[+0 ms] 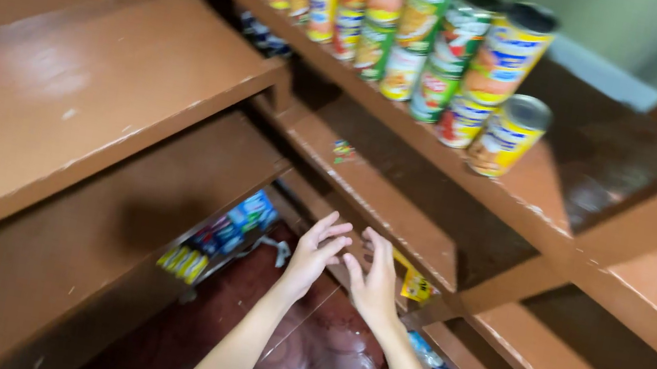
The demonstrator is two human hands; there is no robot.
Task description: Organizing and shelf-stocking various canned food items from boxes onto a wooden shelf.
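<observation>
I see my left hand (314, 254) and my right hand (373, 281) reaching side by side toward the front edge of a lower brown shelf (395, 214), fingers spread and released, grasping nothing. Both hands point up and away from me, forearms running long toward the bottom edge. Just right of the right hand hangs a small yellow packet (416, 286). Below lies open dark red floor (317, 354), free between the shelf runs. Blue packets (246, 217) sit to the left. Above, tall cans (451, 53) stand in a row along the upper shelf.
</observation>
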